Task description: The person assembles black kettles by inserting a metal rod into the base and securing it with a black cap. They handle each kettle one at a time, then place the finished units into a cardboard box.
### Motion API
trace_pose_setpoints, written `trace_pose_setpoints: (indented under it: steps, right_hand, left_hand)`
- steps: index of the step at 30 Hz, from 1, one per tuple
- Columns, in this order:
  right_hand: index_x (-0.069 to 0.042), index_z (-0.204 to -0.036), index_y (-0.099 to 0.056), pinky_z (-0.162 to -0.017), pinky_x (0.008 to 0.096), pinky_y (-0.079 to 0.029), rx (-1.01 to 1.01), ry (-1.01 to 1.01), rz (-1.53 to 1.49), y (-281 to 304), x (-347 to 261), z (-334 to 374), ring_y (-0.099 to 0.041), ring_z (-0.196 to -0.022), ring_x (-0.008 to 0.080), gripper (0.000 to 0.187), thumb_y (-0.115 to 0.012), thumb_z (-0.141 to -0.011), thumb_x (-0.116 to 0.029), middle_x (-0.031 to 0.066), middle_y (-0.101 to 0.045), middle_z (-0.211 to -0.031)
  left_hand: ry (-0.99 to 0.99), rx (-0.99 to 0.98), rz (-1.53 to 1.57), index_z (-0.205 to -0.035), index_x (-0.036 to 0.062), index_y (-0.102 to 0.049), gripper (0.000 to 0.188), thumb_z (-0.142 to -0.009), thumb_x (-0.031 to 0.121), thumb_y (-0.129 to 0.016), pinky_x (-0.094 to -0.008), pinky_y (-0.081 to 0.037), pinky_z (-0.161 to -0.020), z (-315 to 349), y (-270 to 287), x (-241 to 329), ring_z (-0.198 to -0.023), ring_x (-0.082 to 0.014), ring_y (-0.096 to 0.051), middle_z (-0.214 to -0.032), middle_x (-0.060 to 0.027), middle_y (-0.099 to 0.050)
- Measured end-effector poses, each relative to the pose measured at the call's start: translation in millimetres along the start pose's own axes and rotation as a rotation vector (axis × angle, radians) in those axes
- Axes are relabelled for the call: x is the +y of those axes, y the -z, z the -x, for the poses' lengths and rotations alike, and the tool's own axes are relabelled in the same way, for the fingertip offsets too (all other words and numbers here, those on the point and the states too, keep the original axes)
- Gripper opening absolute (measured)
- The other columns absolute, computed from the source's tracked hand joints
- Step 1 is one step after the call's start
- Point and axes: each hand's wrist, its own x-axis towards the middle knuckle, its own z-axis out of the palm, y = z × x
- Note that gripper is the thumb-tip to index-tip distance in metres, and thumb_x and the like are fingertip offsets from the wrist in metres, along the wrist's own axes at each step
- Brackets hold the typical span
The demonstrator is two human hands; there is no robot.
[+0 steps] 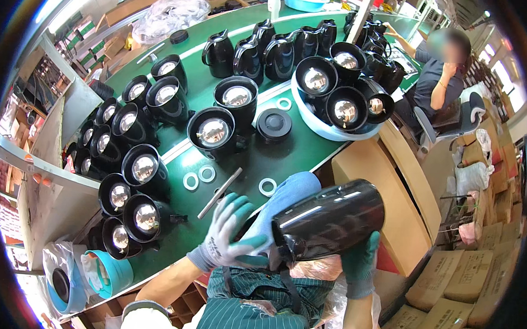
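Jug (337, 219) tilted on its side above my striped apron (249, 318), at the near edge of the bench (245, 184); shell glossy black, rounded. My right hand (361, 263) grasps its right end from below. My left hand (229, 233): released, fingers spread near the other end; contact unclear. Knit gloves (214, 251), grey and green. Soft blue cloth (290, 191) behind jug; slim grey bar (220, 192) on bench.

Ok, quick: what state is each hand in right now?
Left hand: open, apparently empty.
Right hand: holding the black jug.
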Motion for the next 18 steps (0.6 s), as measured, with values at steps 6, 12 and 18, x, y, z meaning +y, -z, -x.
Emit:
trace_pose_setpoints:
  steps: [6,12,18]
  right_hand:
    - [-0.013,-0.160,-0.038,-0.127,0.0492,-0.025,-0.487,-0.268,-0.374,-83.4,36.4,-67.9,-0.039,-0.148,0.0296,0.060,-0.045,-0.110,-0.046,0.0086,-0.043,-0.162]
    - [-0.006,-0.163,-0.028,-0.121,0.0524,-0.035,-0.481,-0.315,0.067,-152.5,30.0,-104.8,-0.046,-0.145,0.0352,0.072,-0.037,-0.109,-0.054,0.0197,-0.043,-0.159]
    - [0.002,-0.159,-0.033,-0.120,0.0531,-0.036,-0.417,-0.354,0.038,-96.2,41.8,-108.1,-0.049,-0.142,0.0392,0.076,-0.041,-0.108,-0.053,0.0235,-0.047,-0.156]
  left_hand:
    - [0.728,0.055,0.525,-0.147,-0.0017,-0.052,0.092,-0.071,0.037,-0.086,-0.0449,-0.044,-0.114,-6.0,44.6,-12.7,-0.128,-0.0388,-0.061,-0.144,-0.0245,-0.057]
    - [0.554,0.379,-0.463,-0.104,0.0020,-0.070,0.043,-0.067,0.016,-0.089,-0.0425,-0.056,-0.083,-99.2,130.0,-108.0,-0.097,-0.0357,-0.070,-0.113,-0.0186,-0.069]
    - [0.595,-0.012,-0.508,-0.127,0.0112,-0.068,0.061,-0.072,0.030,-0.088,-0.0424,-0.051,-0.102,-163.5,143.4,-338.7,-0.119,-0.0344,-0.065,-0.122,-0.0163,-0.069]
